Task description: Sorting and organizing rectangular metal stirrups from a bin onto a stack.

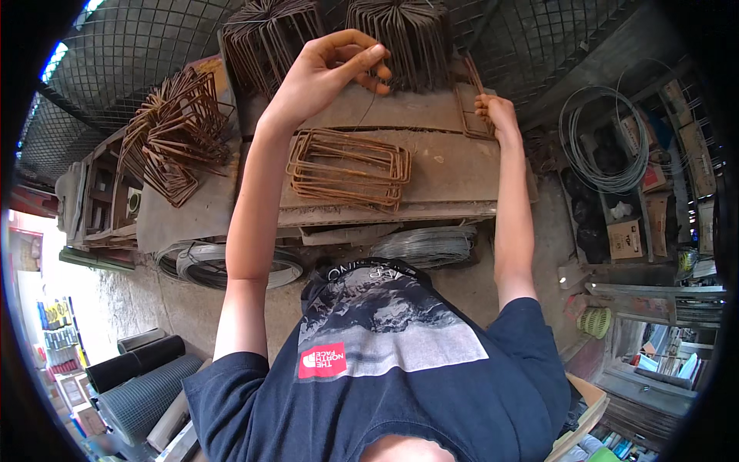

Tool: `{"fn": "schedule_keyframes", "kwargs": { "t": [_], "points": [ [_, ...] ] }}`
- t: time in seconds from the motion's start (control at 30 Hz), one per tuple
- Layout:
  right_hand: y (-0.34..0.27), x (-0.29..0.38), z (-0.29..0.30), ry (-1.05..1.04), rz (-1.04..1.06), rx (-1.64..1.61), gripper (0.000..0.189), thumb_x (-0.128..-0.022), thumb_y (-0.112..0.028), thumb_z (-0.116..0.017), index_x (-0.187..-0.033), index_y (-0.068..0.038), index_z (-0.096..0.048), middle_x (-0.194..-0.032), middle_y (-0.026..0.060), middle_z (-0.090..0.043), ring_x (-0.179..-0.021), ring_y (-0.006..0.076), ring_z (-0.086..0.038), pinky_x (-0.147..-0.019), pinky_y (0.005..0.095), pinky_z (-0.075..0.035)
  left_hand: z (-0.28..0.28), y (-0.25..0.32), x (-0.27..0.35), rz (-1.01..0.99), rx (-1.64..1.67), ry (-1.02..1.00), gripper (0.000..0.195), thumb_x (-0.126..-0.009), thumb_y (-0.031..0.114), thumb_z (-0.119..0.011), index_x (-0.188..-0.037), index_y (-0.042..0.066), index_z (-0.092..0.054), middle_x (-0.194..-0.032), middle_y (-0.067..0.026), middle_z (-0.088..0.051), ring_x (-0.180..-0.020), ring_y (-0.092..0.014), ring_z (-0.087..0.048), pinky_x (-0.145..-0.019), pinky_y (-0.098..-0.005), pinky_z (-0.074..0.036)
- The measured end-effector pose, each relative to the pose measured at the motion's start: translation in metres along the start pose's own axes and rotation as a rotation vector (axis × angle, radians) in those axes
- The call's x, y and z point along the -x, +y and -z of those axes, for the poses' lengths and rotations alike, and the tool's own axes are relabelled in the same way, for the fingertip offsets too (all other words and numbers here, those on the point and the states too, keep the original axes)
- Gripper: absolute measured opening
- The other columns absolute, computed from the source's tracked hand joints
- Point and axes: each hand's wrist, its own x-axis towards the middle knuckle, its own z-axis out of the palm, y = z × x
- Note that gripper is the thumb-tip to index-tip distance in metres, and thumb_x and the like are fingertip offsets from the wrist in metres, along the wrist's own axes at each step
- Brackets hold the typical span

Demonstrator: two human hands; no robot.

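My left hand [352,63] is raised over the wooden table [450,167], with thumb and fingers pinched around a thin dark wire [369,110] that hangs below them. My right hand [496,115], at the table's right side, grips rusty bent steel rods, which look like rectangular rebar stirrups [474,75]. Another rusty rectangular stirrup [462,112] is beside that hand; whether it is held too cannot be told. Between my arms, a loose stack of rusty stirrups [349,170] lies flat near the table's front edge.
Bundled stirrups [277,43] [398,43] stand at the back, and a tangled heap [176,136] lies left. Wire coils [202,263] [427,245] sit below the front edge. More wire [603,138] hangs right; mesh rolls [144,398] lie lower left.
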Motion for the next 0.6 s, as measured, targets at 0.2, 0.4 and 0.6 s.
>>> {"fn": "schedule_keyframes", "kwargs": {
  "t": [0.2,0.4,0.6],
  "points": [
    [-0.016,0.022,0.023,-0.151,0.092,-0.145,0.023,-0.096,-0.016,-0.047,-0.099,0.002,-0.062,-0.079,0.0027,-0.06,-0.062,0.0087,-0.053,-0.056,0.0242,-0.04,-0.001,-0.005,-0.004,-0.025,0.031,-0.012,0.027,-0.092,0.026,-0.059,-0.101,0.001,-0.063,-0.081,-0.0075,-0.066,-0.074,-0.017,-0.068,-0.071,-0.0281,-0.052],
    [-0.017,0.029,0.017,-0.166,0.117,-0.217,0.023,-0.097,-0.016,-0.046,-0.098,0.001,-0.062,-0.08,0.0034,-0.059,-0.061,0.0083,-0.051,-0.056,0.0236,-0.038,-0.004,-0.007,-0.008,-0.017,0.061,-0.044,0.027,-0.092,0.026,-0.059,-0.1,0.001,-0.063,-0.081,-0.0076,-0.066,-0.074,-0.017,-0.068,-0.072,-0.0285,-0.052],
    [-0.041,0.057,0.017,-0.246,0.219,-0.277,0.023,-0.095,-0.018,-0.052,-0.097,0.002,-0.063,-0.076,0.0019,-0.058,-0.055,0.0059,-0.044,-0.052,0.0223,-0.034,-0.003,-0.009,-0.006,-0.004,0.043,-0.031,0.024,-0.095,0.025,-0.055,-0.096,0.002,-0.061,-0.079,-0.0049,-0.065,-0.071,-0.013,-0.067,-0.074,-0.0266,-0.051]
  ]
}}
